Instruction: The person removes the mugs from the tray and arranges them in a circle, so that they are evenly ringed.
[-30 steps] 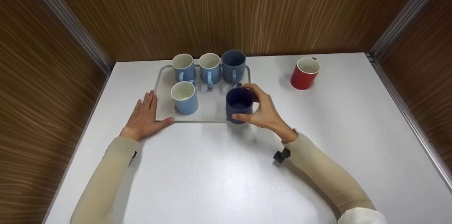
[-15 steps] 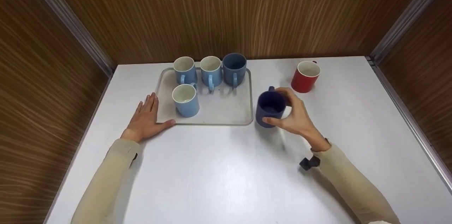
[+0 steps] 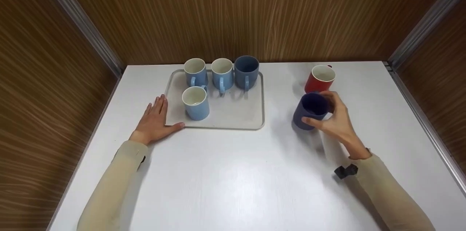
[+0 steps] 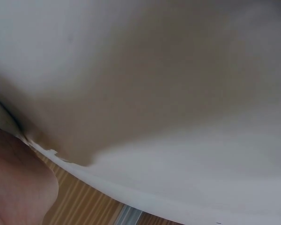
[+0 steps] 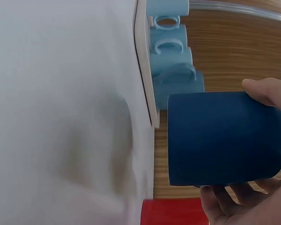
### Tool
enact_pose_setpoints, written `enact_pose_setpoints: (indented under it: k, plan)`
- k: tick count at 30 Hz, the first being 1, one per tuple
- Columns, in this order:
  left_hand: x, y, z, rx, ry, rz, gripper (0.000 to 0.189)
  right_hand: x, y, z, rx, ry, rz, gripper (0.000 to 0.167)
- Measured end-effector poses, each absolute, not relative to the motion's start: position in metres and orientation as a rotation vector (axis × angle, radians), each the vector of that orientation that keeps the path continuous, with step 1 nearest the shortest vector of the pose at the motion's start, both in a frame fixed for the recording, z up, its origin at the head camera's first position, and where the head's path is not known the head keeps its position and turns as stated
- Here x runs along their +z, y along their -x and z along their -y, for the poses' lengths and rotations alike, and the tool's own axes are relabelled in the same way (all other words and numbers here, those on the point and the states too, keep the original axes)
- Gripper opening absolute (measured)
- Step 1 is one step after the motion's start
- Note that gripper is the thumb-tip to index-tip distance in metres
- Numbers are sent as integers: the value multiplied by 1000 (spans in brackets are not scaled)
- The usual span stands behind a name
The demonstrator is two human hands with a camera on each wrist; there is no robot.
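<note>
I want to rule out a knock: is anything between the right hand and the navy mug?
Nothing visible: the right hand grips the navy mug directly. The red mug stands beyond it in the head view, not in between.

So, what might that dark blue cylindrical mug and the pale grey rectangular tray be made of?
Dark blue cylindrical mug: probably ceramic, satin to matte; its smooth outside shows no sharp highlights.
Pale grey rectangular tray: likely moulded plastic, dull, given its rounded corners and thin raised rim, though coated metal is possible.
</note>
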State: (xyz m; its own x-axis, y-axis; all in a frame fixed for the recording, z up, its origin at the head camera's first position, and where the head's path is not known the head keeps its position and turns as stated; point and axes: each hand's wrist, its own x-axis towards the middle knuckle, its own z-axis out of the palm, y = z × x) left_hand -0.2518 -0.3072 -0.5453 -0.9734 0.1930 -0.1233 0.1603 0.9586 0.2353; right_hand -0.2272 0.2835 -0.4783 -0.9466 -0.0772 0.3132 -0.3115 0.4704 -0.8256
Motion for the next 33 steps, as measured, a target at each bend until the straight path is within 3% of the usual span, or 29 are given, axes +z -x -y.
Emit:
enact_pose_setpoints:
  k: [20, 33]
  plan:
    - [-543, 254, 310, 309, -297, -2974, 130, -481, 257, -350, 1321, 141, 2645, 95]
    - [-547, 251, 307, 349, -281, -2979, 130, -489, 280, -373, 1276, 240, 2644, 97]
